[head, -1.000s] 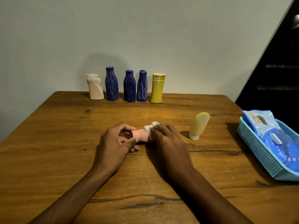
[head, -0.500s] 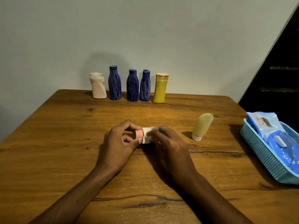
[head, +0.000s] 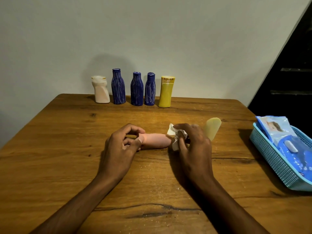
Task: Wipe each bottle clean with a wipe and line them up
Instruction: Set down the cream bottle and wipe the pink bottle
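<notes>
A pink bottle (head: 156, 140) lies on its side at the middle of the wooden table (head: 67, 149). My left hand (head: 121, 147) grips its left end. My right hand (head: 194, 146) holds a crumpled white wipe (head: 175, 136) against the bottle's right end. A pale yellow tube (head: 213, 128) stands just behind my right hand, partly hidden by it. Along the far edge a row stands upright: a white bottle (head: 100, 89), three blue bottles (head: 118, 86) (head: 136, 89) (head: 150, 89) and a yellow bottle (head: 166, 92).
A light blue plastic basket (head: 276, 166) sits at the table's right edge and holds a blue pack of wipes (head: 283, 137). A wall rises right behind the row of bottles. A dark stair area lies to the right.
My right hand has slid the wipe rightwards along the pink bottle, from near my left hand to its right end, and more of the pink body shows.
</notes>
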